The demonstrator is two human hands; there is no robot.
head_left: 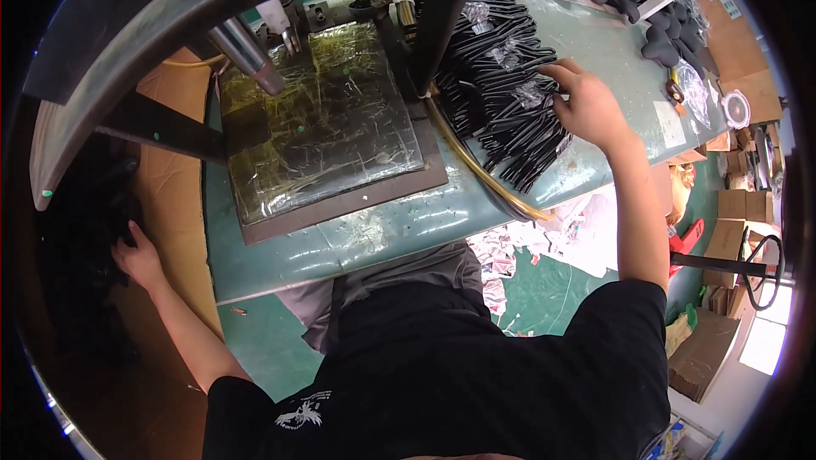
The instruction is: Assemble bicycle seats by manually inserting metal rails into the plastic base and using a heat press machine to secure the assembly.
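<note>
My right hand (586,105) rests on a heap of black items in thin clear bags (503,86) on the right part of the green table (408,222), fingers closed around one of them. My left hand (136,258) reaches down to the far left, off the table, into a dark pile of black fabric (89,222) inside a cardboard box; its fingers grip that fabric. Between the hands lies a flat press plate covered in wrinkled shiny foil (327,124).
A grey curved machine arm (170,10) and a metal cylinder (246,56) hang over the plate. A yellowish hose (476,167) curves along the heap. More black fabric (671,31) lies at the far right. Cardboard boxes (731,231) and paper scraps (510,256) cover the floor.
</note>
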